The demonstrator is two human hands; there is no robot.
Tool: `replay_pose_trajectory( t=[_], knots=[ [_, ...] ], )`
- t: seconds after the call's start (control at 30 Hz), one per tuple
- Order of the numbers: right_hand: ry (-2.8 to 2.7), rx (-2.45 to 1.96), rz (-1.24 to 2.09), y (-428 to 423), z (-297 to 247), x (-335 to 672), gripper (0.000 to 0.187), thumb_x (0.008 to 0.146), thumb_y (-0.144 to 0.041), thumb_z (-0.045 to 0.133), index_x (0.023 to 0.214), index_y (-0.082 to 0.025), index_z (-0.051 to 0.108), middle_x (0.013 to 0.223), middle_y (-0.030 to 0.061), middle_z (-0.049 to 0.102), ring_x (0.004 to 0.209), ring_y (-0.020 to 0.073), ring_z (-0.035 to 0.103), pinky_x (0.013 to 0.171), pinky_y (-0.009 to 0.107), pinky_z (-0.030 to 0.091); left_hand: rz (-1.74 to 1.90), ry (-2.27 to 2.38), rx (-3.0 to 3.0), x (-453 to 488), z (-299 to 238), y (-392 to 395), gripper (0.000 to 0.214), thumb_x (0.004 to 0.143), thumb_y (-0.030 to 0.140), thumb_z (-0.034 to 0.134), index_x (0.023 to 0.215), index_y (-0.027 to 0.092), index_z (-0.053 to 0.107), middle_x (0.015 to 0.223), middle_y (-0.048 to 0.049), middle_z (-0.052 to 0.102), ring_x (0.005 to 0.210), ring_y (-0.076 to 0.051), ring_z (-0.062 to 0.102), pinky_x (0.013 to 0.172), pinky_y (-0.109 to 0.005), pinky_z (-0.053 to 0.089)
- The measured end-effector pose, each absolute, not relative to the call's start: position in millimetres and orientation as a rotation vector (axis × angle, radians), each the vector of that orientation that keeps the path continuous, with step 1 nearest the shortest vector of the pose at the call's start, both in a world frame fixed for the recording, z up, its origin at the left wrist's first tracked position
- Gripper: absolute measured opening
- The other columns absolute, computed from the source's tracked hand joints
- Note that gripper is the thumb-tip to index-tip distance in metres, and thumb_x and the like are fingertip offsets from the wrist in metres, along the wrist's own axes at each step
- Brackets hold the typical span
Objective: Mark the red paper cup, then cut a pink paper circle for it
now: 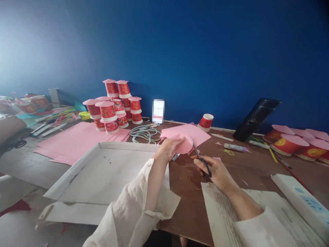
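My left hand (170, 147) pinches a rounded piece of pink paper (184, 144) above the brown table. My right hand (214, 169) grips black-handled scissors (199, 156), whose blades point up into the edge of that paper. A larger pink sheet (189, 132) lies just behind the held piece. Both sleeves are cream-coloured.
A white shallow box lid (102, 168) lies left of my arms. Stacked red paper cups with pink tops (113, 106) stand behind it on pink sheets (74, 139). A coiled cable (144, 133), lone cup (205, 122), glue stick (235, 147), black flask (257, 118), more capped cups (295, 144), printed papers (223, 212).
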State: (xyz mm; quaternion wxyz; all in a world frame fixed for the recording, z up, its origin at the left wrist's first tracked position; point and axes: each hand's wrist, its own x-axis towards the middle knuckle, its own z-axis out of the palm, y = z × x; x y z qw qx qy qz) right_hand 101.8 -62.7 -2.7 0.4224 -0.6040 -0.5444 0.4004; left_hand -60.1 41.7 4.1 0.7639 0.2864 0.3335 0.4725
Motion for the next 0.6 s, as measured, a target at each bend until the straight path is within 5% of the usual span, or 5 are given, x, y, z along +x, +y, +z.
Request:
replay_pose_trajectory(
  t=[0.6],
  knots=[
    [-1.426, -1.479, 1.066, -62.9, -5.9, 110.7, 0.057, 0.073, -0.066, 0.073, 0.102, -0.017, 0.077, 0.059, -0.0022, 0.056, 0.055, 0.0111, 0.050, 0.054, 0.026, 0.037, 1.041, 0.730, 0.687, -67.6, -0.1, 48.2, 0.033, 0.059, 0.017, 0.091, 0.087, 0.010, 0.075, 0.096, -0.0125, 0.074, 0.086, -0.020, 0.071, 0.083, -0.029, 0.056]
  ],
)
